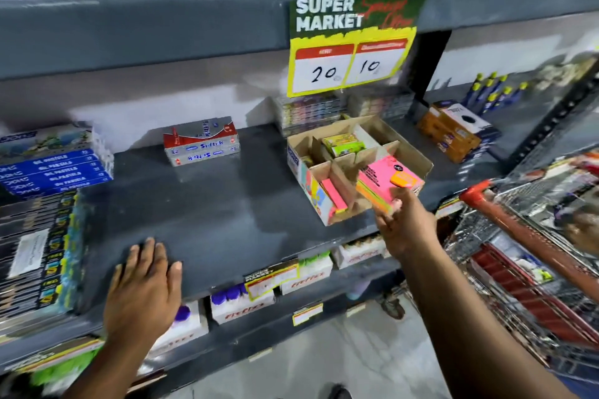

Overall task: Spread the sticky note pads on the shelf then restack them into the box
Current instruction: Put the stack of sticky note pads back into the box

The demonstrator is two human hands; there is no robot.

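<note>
A cardboard box [418, 152] with divider compartments stands on the grey shelf [207, 214], right of centre. My right hand [406, 227] grips a pink-topped sticky note pad stack [385, 181], holding it over the box's front right corner. Inside the box, a pink and yellow pad [334, 196] stands on edge in a front compartment, and green-yellow pads [345, 143] lie in a back compartment. My left hand [144, 288] rests flat on the shelf's front edge at the left, fingers spread, holding nothing.
Silver Softek boxes [202, 146] sit at the shelf's back, blue oil pastel boxes [55, 168] at the left, orange boxes [453, 133] at the right. A price sign [350, 42] hangs above the box. A shopping cart with a red handle [518, 223] stands close on the right.
</note>
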